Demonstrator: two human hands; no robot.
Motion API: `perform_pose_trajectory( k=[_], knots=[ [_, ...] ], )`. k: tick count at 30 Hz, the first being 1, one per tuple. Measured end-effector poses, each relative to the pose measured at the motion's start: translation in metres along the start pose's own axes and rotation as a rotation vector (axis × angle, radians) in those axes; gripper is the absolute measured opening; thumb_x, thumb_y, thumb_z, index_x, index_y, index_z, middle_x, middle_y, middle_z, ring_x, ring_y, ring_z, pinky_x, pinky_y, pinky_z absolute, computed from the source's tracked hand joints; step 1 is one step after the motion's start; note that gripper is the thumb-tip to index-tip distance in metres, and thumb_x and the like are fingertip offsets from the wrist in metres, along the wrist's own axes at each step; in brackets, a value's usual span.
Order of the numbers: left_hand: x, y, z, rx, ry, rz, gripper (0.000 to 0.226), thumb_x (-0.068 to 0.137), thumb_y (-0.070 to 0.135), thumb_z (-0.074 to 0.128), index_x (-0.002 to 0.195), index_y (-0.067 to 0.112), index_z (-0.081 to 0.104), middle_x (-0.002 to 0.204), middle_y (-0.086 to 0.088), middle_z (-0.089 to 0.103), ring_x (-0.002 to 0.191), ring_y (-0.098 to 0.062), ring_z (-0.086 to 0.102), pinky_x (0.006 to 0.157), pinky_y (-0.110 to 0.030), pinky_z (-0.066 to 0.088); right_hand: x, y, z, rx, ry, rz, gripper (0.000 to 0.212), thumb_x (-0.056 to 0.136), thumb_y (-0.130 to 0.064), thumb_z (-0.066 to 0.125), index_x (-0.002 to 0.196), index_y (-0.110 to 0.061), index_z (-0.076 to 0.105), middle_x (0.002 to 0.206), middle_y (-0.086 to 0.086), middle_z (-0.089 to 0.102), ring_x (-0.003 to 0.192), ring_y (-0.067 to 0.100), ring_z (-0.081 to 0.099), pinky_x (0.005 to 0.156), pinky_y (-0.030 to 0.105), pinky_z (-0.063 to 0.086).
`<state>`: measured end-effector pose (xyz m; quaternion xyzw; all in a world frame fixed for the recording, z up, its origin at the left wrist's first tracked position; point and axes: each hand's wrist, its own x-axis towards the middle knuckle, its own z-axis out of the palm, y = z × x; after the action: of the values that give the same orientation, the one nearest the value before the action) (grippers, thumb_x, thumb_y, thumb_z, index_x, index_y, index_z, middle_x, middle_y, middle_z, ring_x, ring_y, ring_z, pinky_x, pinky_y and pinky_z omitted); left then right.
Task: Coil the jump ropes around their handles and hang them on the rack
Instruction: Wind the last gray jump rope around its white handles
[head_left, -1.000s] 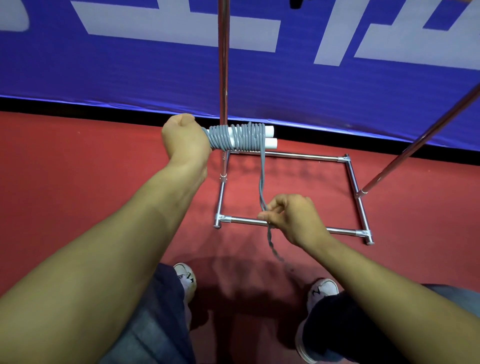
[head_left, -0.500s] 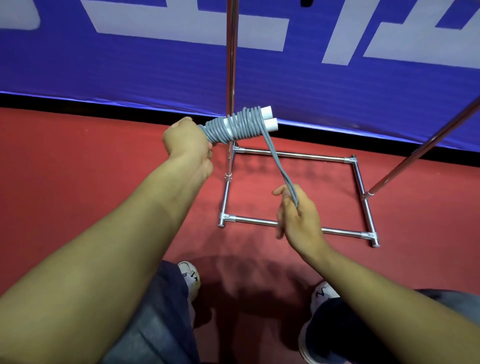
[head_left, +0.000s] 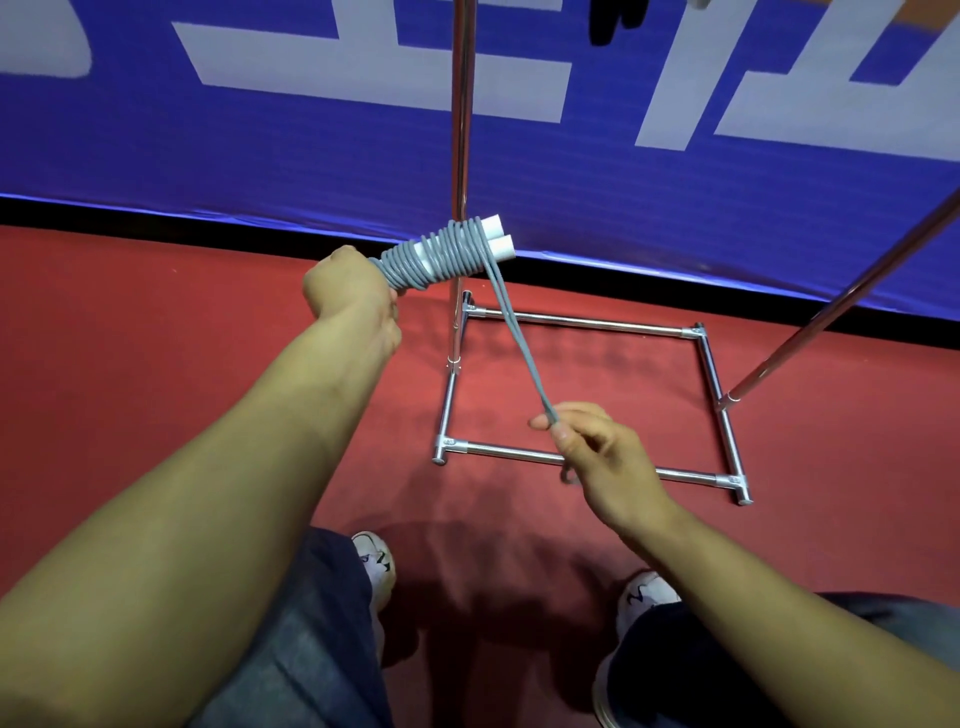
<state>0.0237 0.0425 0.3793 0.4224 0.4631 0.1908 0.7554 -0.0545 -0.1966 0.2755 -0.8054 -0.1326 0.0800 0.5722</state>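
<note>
The chief risk at this moment was that the coil would spring loose: the grey rope (head_left: 436, 257) was wound in tight turns around the two white handles (head_left: 497, 238), and only the taut doubled tail (head_left: 522, 351) running down to the right hand (head_left: 597, 452) seemed to keep the last turns from sliding toward the bare handle ends. If that tension dropped, or the tail slipped out of the pinch, the outermost turns at the far-right end of the bundle would probably have unwound first, since they sat closest to the open ends. A second hazard, in my judgement, was the upright pole (head_left: 460, 156) of the rack, which stood just behind the bundle; swinging the tail around for another turn could have caught it on that pole or on the slanted bar (head_left: 841, 306) to the right. The left hand (head_left: 350, 286) was clenched around the near-left end of the handles, knuckles up, forearm stretched forward, holding the bundle tilted with its free end raised toward the far right, in the air above the red floor (head_left: 156, 364) and left of the rack's base frame (head_left: 587, 325). The right hand was lower and nearer, over the near rail of that frame, pinching the tail between thumb and forefinger while the other fingers curled loosely; a short end of rope appeared to hang below the palm, though it was too small to be sure.
</note>
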Motion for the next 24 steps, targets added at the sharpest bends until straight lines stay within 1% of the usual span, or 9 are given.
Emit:
perform_pose_trajectory(
  k=[2,4,8,11,14,15,18,21,24],
  knots=[
    [-0.003,-0.003,0.001,0.069,-0.057,0.037,0.024,0.096,0.012,0.042,0.074,0.019,0.048,0.061,-0.001,0.046,0.027,-0.01,0.031,0.04,-0.01,0.023,0.002,-0.001,-0.01,-0.234,-0.078,-0.006,0.016,0.091,-0.02,0.069,0.093,-0.033,0.077,0.087,-0.011,0.07,0.076,0.015,0.065,0.074,0.034,0.052],
    [-0.008,-0.006,0.001,0.141,-0.144,0.051,0.025,0.097,0.013,0.044,0.074,0.02,0.049,0.06,0.0,0.044,0.031,-0.008,0.031,0.039,-0.012,0.021,0.009,-0.002,-0.018,-0.492,-0.07,0.003,0.006,0.084,-0.026,0.076,0.089,-0.027,0.079,0.079,-0.006,0.074,0.078,0.013,0.069,0.076,0.031,0.05],
    [-0.013,-0.012,0.002,0.187,-0.24,0.025,0.025,0.097,0.012,0.045,0.075,0.02,0.049,0.058,0.001,0.041,0.032,-0.007,0.031,0.038,-0.012,0.019,0.022,-0.005,-0.024,-0.663,-0.071,0.128,0.016,0.079,-0.037,0.079,0.072,-0.026,0.069,0.062,-0.011,0.067,0.067,0.01,0.062,0.071,0.027,0.048],
    [-0.011,-0.01,0.002,0.166,-0.224,0.021,0.024,0.097,0.01,0.043,0.075,0.019,0.048,0.057,0.001,0.041,0.032,-0.007,0.031,0.038,-0.012,0.019,0.026,0.0,-0.022,-0.657,-0.05,0.156,0.028,0.088,-0.029,0.069,0.072,-0.022,0.047,0.058,-0.007,0.062,0.067,0.023,0.064,0.064,0.031,0.045],
    [-0.009,-0.011,0.003,0.136,-0.219,-0.002,0.024,0.096,0.008,0.042,0.076,0.019,0.048,0.055,0.002,0.04,0.032,-0.007,0.031,0.037,-0.012,0.019,0.024,0.007,-0.017,-0.498,-0.083,0.17,0.012,0.098,-0.017,0.046,0.092,-0.015,0.036,0.065,0.008,0.058,0.058,0.036,0.063,0.052,0.038,0.047],
    [-0.009,-0.012,0.003,0.129,-0.221,-0.013,0.024,0.096,0.008,0.04,0.077,0.019,0.048,0.055,0.001,0.041,0.032,-0.007,0.031,0.037,-0.011,0.02,0.023,0.008,-0.016,-0.497,-0.088,0.133,0.006,0.098,-0.015,0.041,0.103,-0.014,0.038,0.069,0.011,0.059,0.057,0.037,0.062,0.053,0.042,0.049],
    [-0.008,-0.012,0.003,0.112,-0.208,-0.047,0.025,0.095,0.006,0.037,0.08,0.021,0.051,0.057,0.001,0.042,0.031,-0.007,0.031,0.037,-0.011,0.02,0.021,0.017,-0.012,-0.615,0.074,-0.155,0.04,0.09,-0.01,0.037,0.129,-0.015,0.048,0.094,0.003,0.052,0.079,0.03,0.055,0.074,0.038,0.047],
    [-0.004,-0.01,0.002,0.082,-0.169,-0.063,0.025,0.094,0.006,0.035,0.092,0.022,0.054,0.061,0.001,0.043,0.032,-0.006,0.031,0.036,-0.011,0.02,0.018,0.016,-0.009,-0.353,0.184,-0.202,0.041,0.084,-0.015,0.03,0.11,-0.019,0.061,0.079,-0.016,0.045,0.066,0.01,0.048,0.065,0.027,0.043],
    [0.001,-0.009,0.0,0.048,-0.155,-0.078,0.029,0.093,0.005,0.031,0.095,0.024,0.053,0.063,0.001,0.044,0.03,-0.006,0.031,0.036,-0.01,0.02,0.011,0.01,-0.008,-0.352,0.172,-0.208,0.021,0.093,-0.024,0.038,0.096,-0.021,0.058,0.054,-0.007,0.039,0.049,0.012,0.039,0.051,0.029,0.035]
  ],
)
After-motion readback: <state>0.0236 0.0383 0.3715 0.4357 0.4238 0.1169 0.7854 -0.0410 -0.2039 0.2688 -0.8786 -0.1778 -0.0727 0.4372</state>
